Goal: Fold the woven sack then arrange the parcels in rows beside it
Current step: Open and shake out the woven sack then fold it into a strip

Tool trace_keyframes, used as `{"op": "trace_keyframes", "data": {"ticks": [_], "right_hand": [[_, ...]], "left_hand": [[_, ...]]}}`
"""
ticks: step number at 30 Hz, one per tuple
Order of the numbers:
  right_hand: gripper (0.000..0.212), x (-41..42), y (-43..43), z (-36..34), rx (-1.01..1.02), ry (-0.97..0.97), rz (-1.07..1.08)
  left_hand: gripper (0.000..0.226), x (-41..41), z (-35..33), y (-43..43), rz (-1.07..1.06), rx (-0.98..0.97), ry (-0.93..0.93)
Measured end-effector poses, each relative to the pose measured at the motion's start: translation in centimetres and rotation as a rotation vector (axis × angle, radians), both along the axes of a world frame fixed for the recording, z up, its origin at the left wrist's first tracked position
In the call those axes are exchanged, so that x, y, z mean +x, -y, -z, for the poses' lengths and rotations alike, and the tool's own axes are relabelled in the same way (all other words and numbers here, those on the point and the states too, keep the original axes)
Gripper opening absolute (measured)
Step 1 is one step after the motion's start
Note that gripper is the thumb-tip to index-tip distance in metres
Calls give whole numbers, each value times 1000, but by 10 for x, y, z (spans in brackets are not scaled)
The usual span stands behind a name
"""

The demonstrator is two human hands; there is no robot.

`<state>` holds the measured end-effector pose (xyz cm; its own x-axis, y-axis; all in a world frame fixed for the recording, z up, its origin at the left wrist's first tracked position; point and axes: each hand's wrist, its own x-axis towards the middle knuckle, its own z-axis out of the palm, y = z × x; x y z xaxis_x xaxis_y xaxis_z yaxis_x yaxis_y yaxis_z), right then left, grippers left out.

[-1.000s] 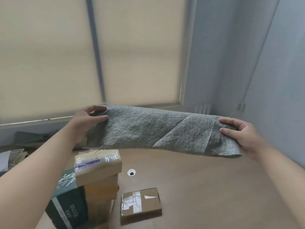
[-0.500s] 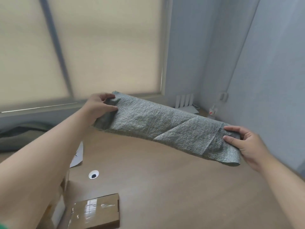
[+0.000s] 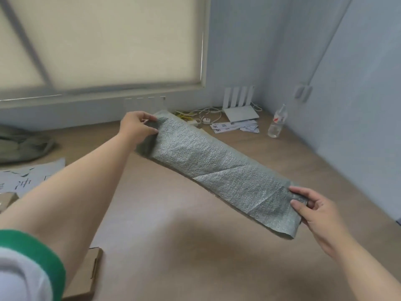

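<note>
The grey woven sack (image 3: 217, 170) is folded into a long narrow strip and stretched diagonally just above the wooden table (image 3: 195, 257). My left hand (image 3: 138, 129) pinches its far upper-left end. My right hand (image 3: 316, 211) grips its near lower-right end. A diagonal fold line crosses the strip near its middle. One brown cardboard parcel (image 3: 86, 276) shows at the bottom left, partly hidden under my left arm. Another parcel's corner (image 3: 6, 199) peeks in at the left edge.
At the back right stand a white router (image 3: 239, 105), loose cables (image 3: 195, 118), printed papers (image 3: 234, 127) and a clear plastic bottle (image 3: 277, 122). A green cloth heap (image 3: 21, 146) and a printed sheet (image 3: 28, 179) lie at the left. Walls close the table's back and right sides.
My view has swung right and down, so the parcel stack has left the frame. The sack strip has tilted further, its right end lower and nearer the table. Both hands keep their hold.
</note>
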<state>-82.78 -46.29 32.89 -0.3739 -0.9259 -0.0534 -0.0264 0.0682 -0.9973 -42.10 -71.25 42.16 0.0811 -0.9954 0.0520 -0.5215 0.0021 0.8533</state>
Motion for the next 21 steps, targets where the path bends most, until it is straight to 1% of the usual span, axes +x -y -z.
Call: {"op": "trace_keyframes", "data": {"ticks": [2,3,5,6,7,9,13,19,21], "right_hand": [[88,-5,0,33,50,18,28],[76,-5,0,49,91,22,50],[31,-6,-3,78,143,43,65],[30,-7,-5,95,161,24,77],[36,-9,-7,112,199,20,93],[38,-4,-15,132,253,43,119],[39,1,-25,170,317,46,161],[44,12,-37,215,451,42,233],[54,18,-39,217,464,58,252]], "left_hand": [[42,-19,28,8,-3,-4,49],[44,-28,43,12,2,5,69],[50,-43,73,21,30,54,101],[55,-50,87,26,62,77,137],[60,-58,103,32,107,93,191],[67,-67,122,40,184,120,311],[67,-95,160,57,249,161,430],[66,-125,210,76,263,165,428],[68,-133,224,81,274,182,412]]}}
